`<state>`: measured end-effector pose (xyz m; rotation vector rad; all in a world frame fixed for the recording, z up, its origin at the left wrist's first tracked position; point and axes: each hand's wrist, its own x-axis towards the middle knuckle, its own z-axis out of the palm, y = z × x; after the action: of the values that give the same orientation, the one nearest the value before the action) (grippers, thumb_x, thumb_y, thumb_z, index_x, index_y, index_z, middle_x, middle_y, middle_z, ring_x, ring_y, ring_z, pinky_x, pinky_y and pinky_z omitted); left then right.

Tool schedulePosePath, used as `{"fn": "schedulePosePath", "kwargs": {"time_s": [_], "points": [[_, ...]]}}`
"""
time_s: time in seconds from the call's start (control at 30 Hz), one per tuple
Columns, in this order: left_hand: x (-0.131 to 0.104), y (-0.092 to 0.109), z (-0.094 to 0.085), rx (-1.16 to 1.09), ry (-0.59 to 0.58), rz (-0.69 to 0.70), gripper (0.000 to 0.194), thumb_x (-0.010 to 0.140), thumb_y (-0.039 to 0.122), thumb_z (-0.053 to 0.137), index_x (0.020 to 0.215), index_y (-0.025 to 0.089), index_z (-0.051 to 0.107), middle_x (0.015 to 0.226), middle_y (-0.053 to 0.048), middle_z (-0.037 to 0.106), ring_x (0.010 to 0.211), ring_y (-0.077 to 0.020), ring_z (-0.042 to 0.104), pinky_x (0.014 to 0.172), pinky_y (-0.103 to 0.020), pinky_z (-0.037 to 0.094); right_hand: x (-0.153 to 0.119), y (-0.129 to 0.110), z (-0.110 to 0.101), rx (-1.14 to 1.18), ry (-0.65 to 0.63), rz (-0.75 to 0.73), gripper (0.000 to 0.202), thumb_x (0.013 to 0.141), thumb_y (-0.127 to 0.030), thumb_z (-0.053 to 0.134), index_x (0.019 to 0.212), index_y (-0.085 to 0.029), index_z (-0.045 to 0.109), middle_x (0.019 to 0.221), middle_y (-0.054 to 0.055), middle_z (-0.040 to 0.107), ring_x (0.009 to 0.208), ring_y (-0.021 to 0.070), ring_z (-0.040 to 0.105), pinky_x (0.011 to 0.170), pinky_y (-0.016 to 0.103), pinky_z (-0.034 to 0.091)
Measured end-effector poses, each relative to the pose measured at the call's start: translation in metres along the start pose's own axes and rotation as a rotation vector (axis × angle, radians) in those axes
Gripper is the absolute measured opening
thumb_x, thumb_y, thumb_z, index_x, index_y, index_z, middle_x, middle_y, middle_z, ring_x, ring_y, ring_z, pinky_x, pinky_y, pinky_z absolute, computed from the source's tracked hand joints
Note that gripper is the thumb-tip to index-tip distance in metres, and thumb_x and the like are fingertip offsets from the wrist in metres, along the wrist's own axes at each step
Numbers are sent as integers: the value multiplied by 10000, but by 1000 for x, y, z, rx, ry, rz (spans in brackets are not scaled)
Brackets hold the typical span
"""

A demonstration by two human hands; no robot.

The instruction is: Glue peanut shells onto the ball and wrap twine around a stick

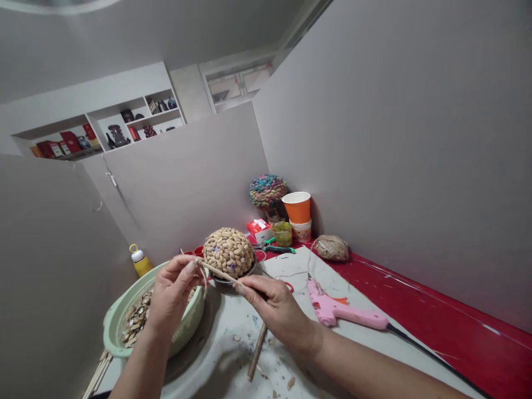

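Note:
A thin pale wooden stick [219, 272] stretches between my two hands. Its far left end is pinched by the thumb and fingers of my left hand [174, 291], where a bit of twine [205, 280] loops down. My right hand [285, 316] grips the other end between thumb and fingers. Beneath the right hand a thicker brown stick [257, 352] slants toward the table; whether it touches the hand I cannot tell. Just behind the stick sits a dome covered with peanut-like shells [228, 250] in a metal bowl [249, 271].
A green basket [191, 327] of shell pieces stands left, beside a yellow bottle [142, 263]. On the right lie a pink glue gun [349, 313] with its cord and a ball of twine [331, 247]. Behind are pliers [282, 250], orange paper cups [297, 210] and a colourful dome [268, 191].

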<state>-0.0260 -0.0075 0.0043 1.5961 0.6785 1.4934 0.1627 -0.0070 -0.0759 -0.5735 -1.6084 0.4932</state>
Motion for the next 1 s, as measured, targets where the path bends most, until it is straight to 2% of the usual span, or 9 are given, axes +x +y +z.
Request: {"fn": "schedulePosePath", "kwargs": {"time_s": [0.13,0.33,0.6,0.73,0.9,1.0], "points": [[0,5,-6,-2,-37,-28,170,733,261,778,872,167,755,746,-41,711,631,-121,634,600,-227,550,2,0,-1,33,-42,35,283,953,-315,514,839,-133,697,711,42,650,639,147,556,588,241,403],[0,3,-5,25,-26,-10,124,723,217,789,839,186,758,733,-23,730,597,-108,644,588,-204,548,1,2,-2,66,-83,64,308,951,-345,500,846,-125,688,687,27,608,621,139,508,566,244,368],[0,0,-7,71,33,45,101,727,224,786,822,195,769,703,-14,740,593,-119,663,590,-207,556,3,-3,-4,188,-185,147,371,938,-418,502,794,-118,666,575,-39,411,535,103,361,508,238,289],[0,0,-6,93,57,75,108,715,238,793,814,198,776,693,-10,736,572,-118,656,577,-207,551,2,-3,-5,313,-261,243,425,924,-501,500,824,-119,655,531,-64,357,487,89,307,462,228,242],[1,-3,-8,137,72,100,124,726,235,782,844,195,786,712,-25,742,581,-122,652,591,-210,542,4,-4,-7,514,-371,367,445,877,-560,554,797,-130,637,493,-76,379,437,69,285,412,207,193],[0,-5,-9,156,80,114,139,735,246,775,861,189,786,729,-35,740,584,-127,646,593,-219,538,7,-5,-11,724,-485,521,410,848,-548,606,807,-141,627,480,-94,379,382,54,228,362,194,161]]}}
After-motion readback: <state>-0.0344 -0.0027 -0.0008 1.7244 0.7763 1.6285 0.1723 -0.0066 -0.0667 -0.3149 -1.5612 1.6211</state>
